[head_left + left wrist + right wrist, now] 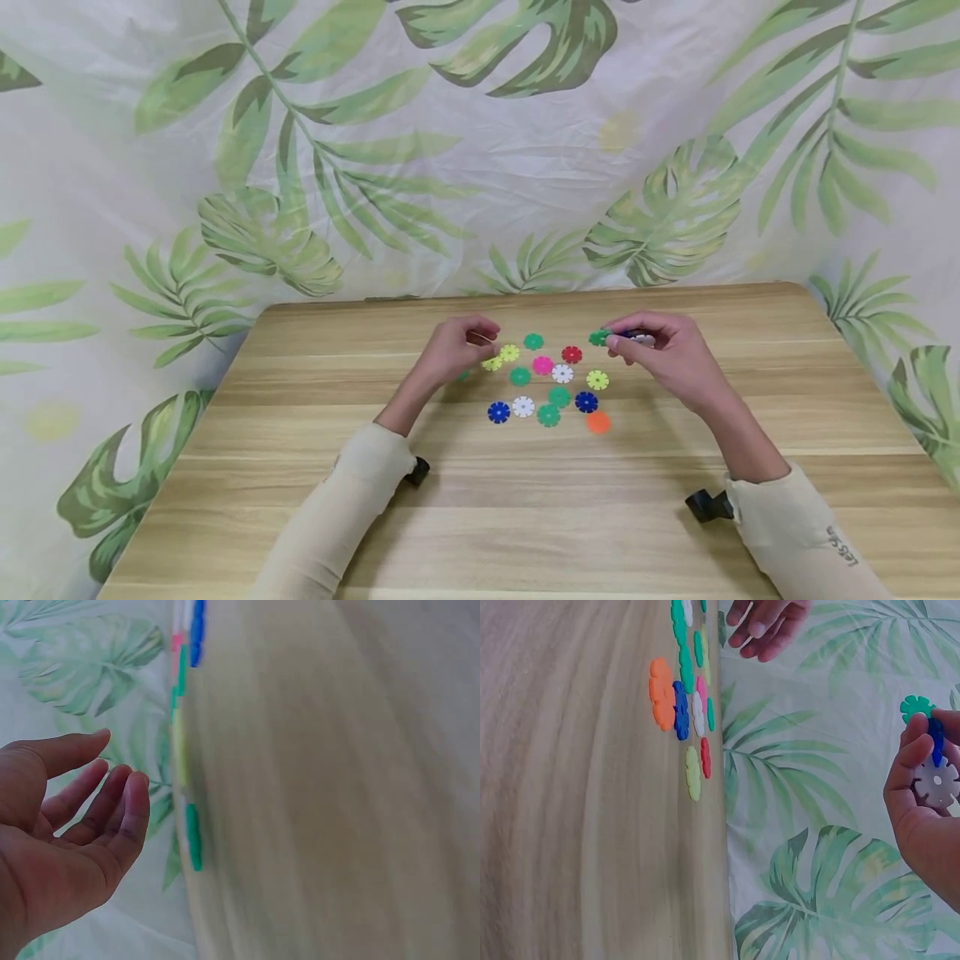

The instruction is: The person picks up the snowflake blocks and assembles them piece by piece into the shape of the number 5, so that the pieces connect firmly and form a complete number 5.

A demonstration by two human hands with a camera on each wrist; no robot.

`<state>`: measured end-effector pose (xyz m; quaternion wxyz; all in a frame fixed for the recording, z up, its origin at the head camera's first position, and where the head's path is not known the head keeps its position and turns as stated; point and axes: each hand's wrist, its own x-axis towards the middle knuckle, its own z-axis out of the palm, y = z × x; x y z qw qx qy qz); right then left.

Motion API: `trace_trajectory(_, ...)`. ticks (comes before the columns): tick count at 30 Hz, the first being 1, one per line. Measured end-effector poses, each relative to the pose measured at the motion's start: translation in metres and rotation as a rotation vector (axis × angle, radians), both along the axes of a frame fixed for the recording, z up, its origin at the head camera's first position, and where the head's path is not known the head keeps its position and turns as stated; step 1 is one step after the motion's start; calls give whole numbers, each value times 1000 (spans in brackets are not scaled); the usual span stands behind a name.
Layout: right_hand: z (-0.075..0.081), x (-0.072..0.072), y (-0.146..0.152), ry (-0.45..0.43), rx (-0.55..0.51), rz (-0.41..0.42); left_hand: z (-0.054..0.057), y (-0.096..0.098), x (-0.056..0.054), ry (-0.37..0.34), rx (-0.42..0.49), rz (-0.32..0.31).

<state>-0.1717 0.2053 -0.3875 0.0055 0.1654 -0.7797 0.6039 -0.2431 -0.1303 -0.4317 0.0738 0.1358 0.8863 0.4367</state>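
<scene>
My right hand (667,350) pinches a small chain of notched plastic discs above the table's right-middle part. In the right wrist view a green disc (916,709), a blue disc (936,741) seen edge-on and a white disc (936,782) make up the chain, partly covered by the fingers. Over the left end of the scattered discs hovers my left hand (459,348), loosely bent and holding nothing. Two yellow discs (509,352) lie by its fingertips, and a green disc (462,376) shows partly behind the hand.
Between the hands lie several more loose discs on the wooden table (465,533), among them a red disc (572,355), a pink disc (542,366), a blue disc (498,412) and an orange disc (597,422). Behind the table hangs a leaf-patterned cloth (525,183).
</scene>
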Motion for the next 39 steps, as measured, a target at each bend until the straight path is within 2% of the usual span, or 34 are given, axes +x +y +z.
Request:
trace_trajectory(3, -2, 0, -3, -10, 24, 1, -5, 0, -3, -6, -61, -26)
trace_trajectory(8, -6, 0, -9, -12, 57, 6, -8, 0, -4, -14, -136, -35)
trace_trajectory(17, -9, 1, -10, -25, 40, 32, -11, 2, -8, -45, -193, -48)
trace_trajectory(25, -9, 1, -13, -24, 42, 38, -12, 3, -8, -33, -242, -58)
trace_trajectory(33, -8, 1, -16, -33, 39, 42, -7, 2, -4, -46, -222, -49)
trace_trajectory(39, -9, 1, -17, -54, 22, 51, 0, 2, 4, 27, -155, -30)
